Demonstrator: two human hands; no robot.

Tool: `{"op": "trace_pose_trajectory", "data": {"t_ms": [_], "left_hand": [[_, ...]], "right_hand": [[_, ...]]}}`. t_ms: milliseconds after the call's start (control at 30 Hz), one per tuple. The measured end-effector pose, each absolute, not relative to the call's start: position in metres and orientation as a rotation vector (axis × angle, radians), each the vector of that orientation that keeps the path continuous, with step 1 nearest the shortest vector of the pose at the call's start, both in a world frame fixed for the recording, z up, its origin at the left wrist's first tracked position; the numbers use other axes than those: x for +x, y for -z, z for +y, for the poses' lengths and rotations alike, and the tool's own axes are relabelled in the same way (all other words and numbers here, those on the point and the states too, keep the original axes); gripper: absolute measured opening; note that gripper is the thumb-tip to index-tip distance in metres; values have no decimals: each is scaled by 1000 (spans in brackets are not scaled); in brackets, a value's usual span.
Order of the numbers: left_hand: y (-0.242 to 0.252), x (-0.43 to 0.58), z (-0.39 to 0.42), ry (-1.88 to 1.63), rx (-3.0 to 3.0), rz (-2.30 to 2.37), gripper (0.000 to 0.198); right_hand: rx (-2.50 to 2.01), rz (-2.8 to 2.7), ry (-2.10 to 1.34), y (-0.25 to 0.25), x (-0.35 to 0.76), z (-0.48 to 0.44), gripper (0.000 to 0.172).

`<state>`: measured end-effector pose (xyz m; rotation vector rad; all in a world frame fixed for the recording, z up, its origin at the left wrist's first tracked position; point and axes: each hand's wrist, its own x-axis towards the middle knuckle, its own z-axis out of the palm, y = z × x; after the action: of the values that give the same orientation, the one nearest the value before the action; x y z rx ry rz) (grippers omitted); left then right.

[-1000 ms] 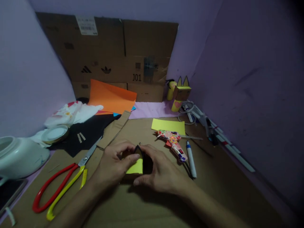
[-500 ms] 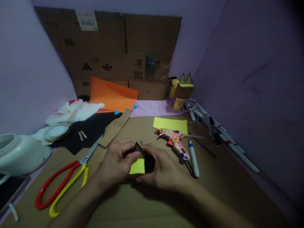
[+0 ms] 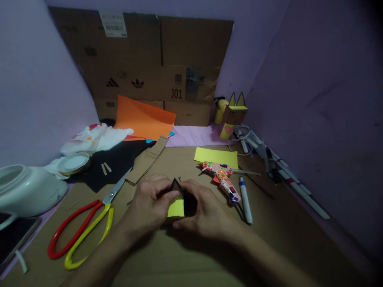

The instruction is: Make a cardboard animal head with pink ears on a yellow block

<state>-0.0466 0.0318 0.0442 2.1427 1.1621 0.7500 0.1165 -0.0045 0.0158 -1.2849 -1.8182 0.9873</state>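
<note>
Between my two hands sits a small cardboard piece with a yellow paper top (image 3: 176, 209). A dark-edged pointed ear piece (image 3: 177, 185) stands up at its far end. My left hand (image 3: 154, 201) is closed, its thumb and fingers pinching the ear piece against the yellow top. My right hand (image 3: 203, 207) curves around the right side of the cardboard piece, thumb low and near, fingers at the far side by the ear. Much of the piece is hidden by my hands and shadow.
Red-and-yellow-handled scissors (image 3: 103, 203) lie left. A patterned glue gun (image 3: 221, 177), a marker (image 3: 245, 201) and a yellow paper strip (image 3: 216, 157) lie right. A white pot (image 3: 32, 191) stands far left. A cardboard animal figure (image 3: 235, 115) stands at the back, near orange paper (image 3: 145, 119).
The view has shifted slightly, so things sit a little further right. Both hands keep their hold; the ear piece now shows its point more face-on.
</note>
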Motion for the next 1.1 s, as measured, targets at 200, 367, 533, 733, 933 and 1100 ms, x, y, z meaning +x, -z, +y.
{"op": "trace_pose_trajectory", "data": {"t_ms": [200,367,533,733,933,1100], "left_hand": [[-41,-58,36,-728,1934,1033,17],[-44,-77,32,-477,1981,1106,92],[-44,-81,25,-253,2024,1193,102],[-43,-74,22,-347,2009,1171,70],[-45,-69,21,-380,1984,1132,41],[-40,-69,21,-428,1989,1099,39]], "right_hand": [[-1262,-1584,-1072,-18,127,-5,67],[-1300,-1353,-932,-23,127,-1,24],[-1280,-1458,-784,-22,124,0,19],[-1155,-1591,-670,-19,117,4,13],[-1210,-1630,-660,-18,116,5,6],[-1251,-1694,-609,-18,118,4,6]]}}
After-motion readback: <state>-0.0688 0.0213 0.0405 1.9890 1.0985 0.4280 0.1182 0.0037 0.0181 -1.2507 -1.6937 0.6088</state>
